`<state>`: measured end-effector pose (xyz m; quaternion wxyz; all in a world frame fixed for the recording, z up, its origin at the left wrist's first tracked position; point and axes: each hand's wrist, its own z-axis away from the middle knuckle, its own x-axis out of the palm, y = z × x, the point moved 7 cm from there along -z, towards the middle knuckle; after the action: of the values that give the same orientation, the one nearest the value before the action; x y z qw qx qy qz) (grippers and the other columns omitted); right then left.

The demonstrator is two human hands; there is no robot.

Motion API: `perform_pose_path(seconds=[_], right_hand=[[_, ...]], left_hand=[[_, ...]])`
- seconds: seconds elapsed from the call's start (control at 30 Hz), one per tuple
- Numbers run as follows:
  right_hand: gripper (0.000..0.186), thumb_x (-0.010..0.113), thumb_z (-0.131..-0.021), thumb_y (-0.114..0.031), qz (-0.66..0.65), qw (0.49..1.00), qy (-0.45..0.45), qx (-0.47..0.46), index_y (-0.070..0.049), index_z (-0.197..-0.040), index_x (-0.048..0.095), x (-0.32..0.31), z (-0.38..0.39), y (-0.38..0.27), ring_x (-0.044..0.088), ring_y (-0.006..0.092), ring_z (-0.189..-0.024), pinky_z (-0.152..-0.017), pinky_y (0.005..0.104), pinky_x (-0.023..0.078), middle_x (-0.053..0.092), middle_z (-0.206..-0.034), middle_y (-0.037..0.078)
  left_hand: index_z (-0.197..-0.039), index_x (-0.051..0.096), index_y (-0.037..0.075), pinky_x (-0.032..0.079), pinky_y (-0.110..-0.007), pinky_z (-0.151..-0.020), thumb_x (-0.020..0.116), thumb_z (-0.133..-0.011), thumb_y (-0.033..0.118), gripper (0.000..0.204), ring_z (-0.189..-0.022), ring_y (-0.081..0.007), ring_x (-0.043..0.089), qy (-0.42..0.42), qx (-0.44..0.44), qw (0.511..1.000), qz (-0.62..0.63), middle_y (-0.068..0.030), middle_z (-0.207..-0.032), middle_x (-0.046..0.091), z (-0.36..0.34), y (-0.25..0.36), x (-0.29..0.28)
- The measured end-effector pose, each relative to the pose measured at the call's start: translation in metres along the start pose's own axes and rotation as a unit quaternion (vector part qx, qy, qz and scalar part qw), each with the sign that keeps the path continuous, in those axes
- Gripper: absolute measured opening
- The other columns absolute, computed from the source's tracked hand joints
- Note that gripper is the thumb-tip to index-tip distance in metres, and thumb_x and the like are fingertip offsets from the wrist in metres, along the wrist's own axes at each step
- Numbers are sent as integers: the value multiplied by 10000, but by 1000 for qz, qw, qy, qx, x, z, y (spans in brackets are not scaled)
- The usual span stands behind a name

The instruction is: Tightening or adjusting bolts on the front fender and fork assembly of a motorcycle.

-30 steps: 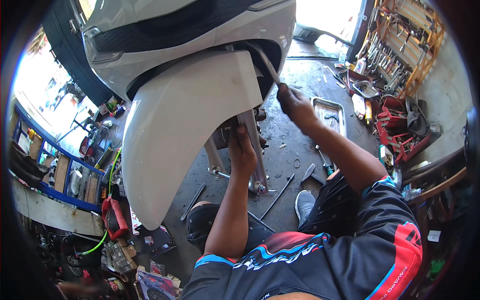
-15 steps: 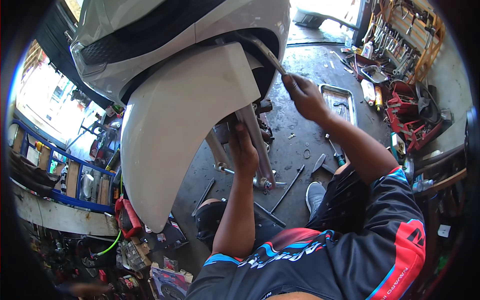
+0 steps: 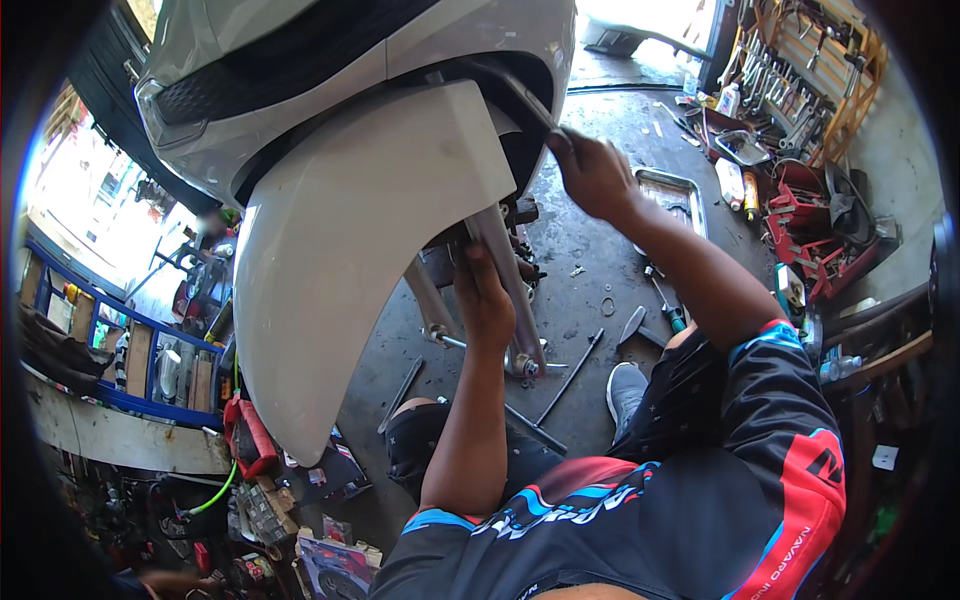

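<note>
My right hand is closed round the handle of a long steel wrench, whose far end goes into the dark gap under the white body panel of a scooter and is hidden. Below that panel hangs the white front fender. My left hand reaches up under the fender's edge beside a grey fork leg. Its fingers are curled and partly hidden, so what they grip does not show. The fork legs carry no wheel, and an axle rod is at their lower ends.
On the dark floor lie a hammer, a T-handle tool, a screwdriver and a metal tray. A red toolbox and a rack of wrenches stand at the right. A blue rack stands at the left.
My right hand has swung slightly away from me and to the left, turning the wrench handle with it. My left hand keeps its place under the fender. The whole view has shifted a little.
</note>
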<state>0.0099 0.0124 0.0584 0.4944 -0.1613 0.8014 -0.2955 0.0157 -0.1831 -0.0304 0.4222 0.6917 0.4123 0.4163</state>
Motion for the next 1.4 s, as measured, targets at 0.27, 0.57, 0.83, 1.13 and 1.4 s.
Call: perform_pose_path(seconds=[0.27,0.57,0.83,1.13,1.4], right_hand=[[596,437,-965,-587,-318,932,-175,19,-63,-1140,661,29,-9,47,639,244,-739,-700,398,487,669,-805,98],[535,448,-998,-496,-460,870,-107,142,-5,-1108,628,41,59,-27,603,173,-809,-712,342,485,654,-893,119],[542,395,-1009,-502,-339,935,-76,71,-8,-1050,613,32,54,-19,644,243,-747,-665,391,487,665,-858,143],[569,415,-984,-536,-80,994,13,-78,-35,-1090,663,-8,-7,11,656,406,-838,-759,466,493,669,-846,231],[553,421,-985,-519,-91,993,15,-78,-33,-1072,670,2,-3,11,655,392,-819,-758,469,484,661,-830,236]], left_hand=[[-1102,497,-1,510,-292,-557,293,-1023,527,572,-625,-170,630,7,29,999,-12,-91,-868,595,-4,1,8],[-1079,513,10,494,-277,-511,284,-1027,507,550,-583,-160,606,18,11,999,-37,-90,-850,593,-4,-5,1],[-1202,509,28,525,-284,-484,316,-1022,501,542,-619,-161,618,13,-7,1000,18,-99,-898,602,-4,-4,-1],[-1125,492,23,525,-296,-500,322,-1005,561,577,-645,-178,623,7,11,1000,12,-93,-888,585,-2,-3,2],[-1089,501,14,502,-289,-520,299,-1012,553,581,-629,-169,616,17,10,1000,-1,-86,-870,578,-3,-4,4]])
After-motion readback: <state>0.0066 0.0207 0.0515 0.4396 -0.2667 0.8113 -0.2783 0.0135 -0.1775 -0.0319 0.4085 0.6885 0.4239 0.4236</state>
